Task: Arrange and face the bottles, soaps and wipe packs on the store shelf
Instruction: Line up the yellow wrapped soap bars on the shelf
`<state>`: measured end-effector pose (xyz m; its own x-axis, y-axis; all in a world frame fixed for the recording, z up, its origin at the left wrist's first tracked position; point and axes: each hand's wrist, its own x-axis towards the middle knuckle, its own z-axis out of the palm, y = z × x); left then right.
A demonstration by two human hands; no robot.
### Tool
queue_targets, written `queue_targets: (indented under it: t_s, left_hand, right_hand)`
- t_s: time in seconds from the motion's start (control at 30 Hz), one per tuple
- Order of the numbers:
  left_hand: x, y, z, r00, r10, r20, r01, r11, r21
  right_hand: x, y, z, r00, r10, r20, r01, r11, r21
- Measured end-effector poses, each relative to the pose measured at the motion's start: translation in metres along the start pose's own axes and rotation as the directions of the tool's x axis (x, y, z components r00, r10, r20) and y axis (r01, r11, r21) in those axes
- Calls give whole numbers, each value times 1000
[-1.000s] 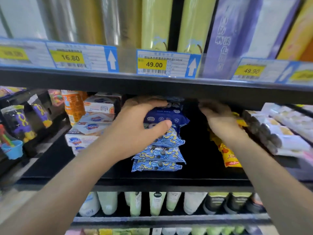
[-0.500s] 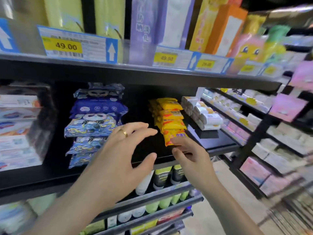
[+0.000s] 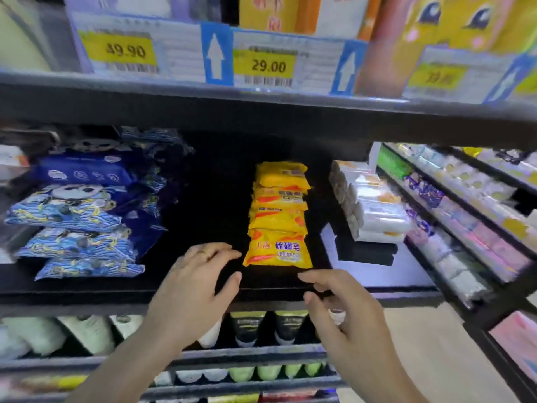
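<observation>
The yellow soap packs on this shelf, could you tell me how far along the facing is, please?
Done, it seems: the yellow soap packs form one row, the front pack label-out near the shelf edge. In hand: nothing; the left hand and right hand hover open by that front pack. Left: the blue wipe packs look unevenly stacked.

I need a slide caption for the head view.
Both open hands hover before a row of yellow soap packs on the black shelf.

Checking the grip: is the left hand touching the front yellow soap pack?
Apart. The head view shows dark shelf between the left hand's fingertips and the front yellow soap pack.
</observation>
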<state>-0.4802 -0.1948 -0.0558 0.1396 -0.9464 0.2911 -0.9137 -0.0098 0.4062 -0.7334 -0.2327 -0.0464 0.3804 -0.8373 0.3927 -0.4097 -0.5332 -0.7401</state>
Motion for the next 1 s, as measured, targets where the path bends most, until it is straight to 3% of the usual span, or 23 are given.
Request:
queue_targets:
  t_s: [0.1,0.27,0.47,0.63,0.73,0.83,1.0]
  left_hand:
    - [1,3,2,999,-37,9,37,998,60]
    - [4,5,0,996,-93,5,93,995,-25]
    - [4,2,1,994,-108,4,108,992,-57]
    - [3,3,-1,992,-127,-4,125,984,-125]
    - [6,7,-5,984,-178,13,175,952,-252]
    - [12,15,-11,956,-280,87,283,805,-521]
    - [20,29,-9,953,-215,213,302,668,-680]
  right_hand:
    - [19,14,-7,999,-47,14,48,990,-134]
    - [51,26,8,998,9,62,7,967,-255]
    - [62,34,37,994,-36,-100,-16,878,-479]
    - [55,36,36,982,-65,-179,-6,929,-371]
    - [51,36,34,978,-72,-194,24,970,-240]
    - [47,28,35,976,-45,-215,41,999,-21]
    - [42,7,38,975,-7,-220,50,980,193]
